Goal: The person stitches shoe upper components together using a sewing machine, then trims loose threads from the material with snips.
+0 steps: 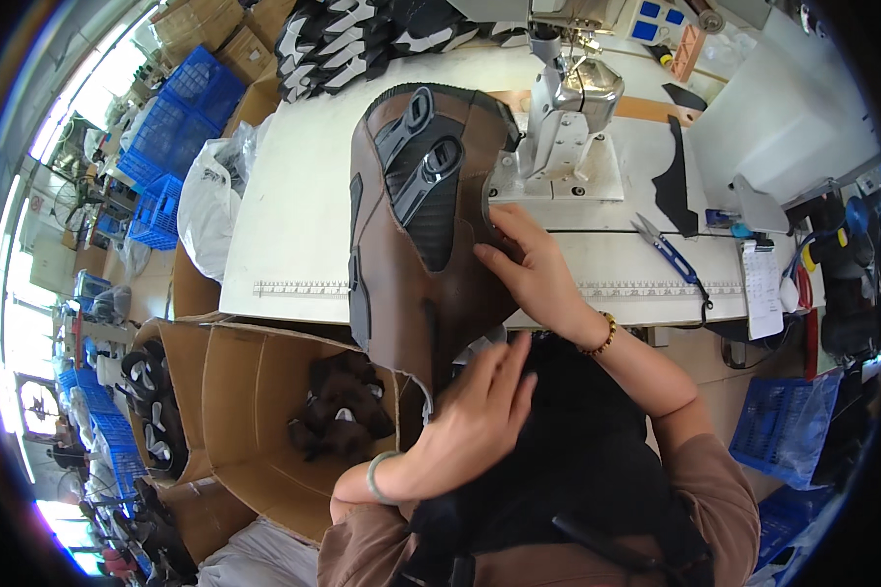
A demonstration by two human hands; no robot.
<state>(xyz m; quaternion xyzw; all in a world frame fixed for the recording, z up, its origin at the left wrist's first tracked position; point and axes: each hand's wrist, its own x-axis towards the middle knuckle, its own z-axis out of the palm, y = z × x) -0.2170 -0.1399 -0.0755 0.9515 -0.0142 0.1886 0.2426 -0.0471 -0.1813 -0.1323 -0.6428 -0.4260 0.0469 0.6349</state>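
A brown boot upper (460,303) with black ribbed panels and black loop straps stands at the table's front edge, its lower end hanging over. My right hand (538,269) pinches its right edge between thumb and fingers. Close to the upper's lower end is my left hand (475,416), fingers stretched out and nothing visibly held; whether it touches the upper I cannot tell. Just behind and right of the upper stands a post-bed sewing machine (573,127).
Snips with blue handles (671,256) and a black cut piece (673,181) lie right on the white table (294,215). Black-and-white pieces (338,44) are heaped at the back. Below left, a cardboard box (255,391) holds brown pieces (341,411). Blue crates (783,421) stand right.
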